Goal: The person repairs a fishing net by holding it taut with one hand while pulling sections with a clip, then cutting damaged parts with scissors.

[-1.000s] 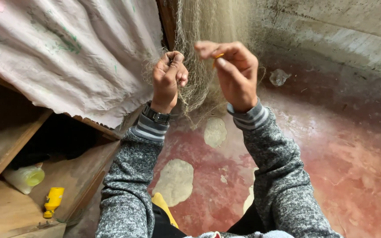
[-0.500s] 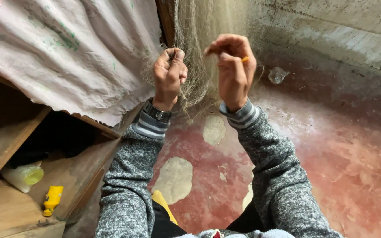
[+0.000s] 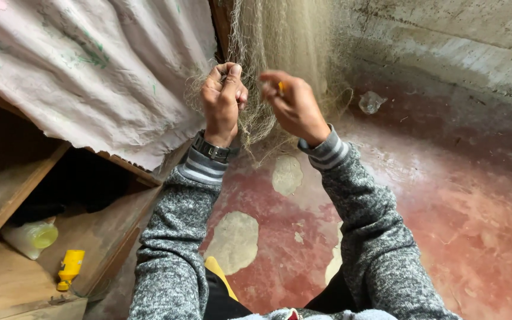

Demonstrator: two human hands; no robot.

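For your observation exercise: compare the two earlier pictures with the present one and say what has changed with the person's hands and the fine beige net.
The right hand, pinching a small yellow tool, swung leftward and slightly down, closer to the left hand. The left hand stayed clenched on the fine beige hanging net. The yellow object and pale bottle on the wooden shelf did not move.

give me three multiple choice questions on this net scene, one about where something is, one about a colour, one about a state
1. Where does the yellow tool lie?
A. on the wooden shelf at lower left
B. on the red floor
C. in the net

2. What colour is the fishing net?
A. bright blue
B. pale beige
C. black

3. How is the left hand?
A. flat on the floor
B. open and apart from the net
C. closed on the net's strands

Answers: 1 A, it lies beside a pale bottle. 2 B, the hanging mesh is beige. 3 C, its fingers pinch the mesh.
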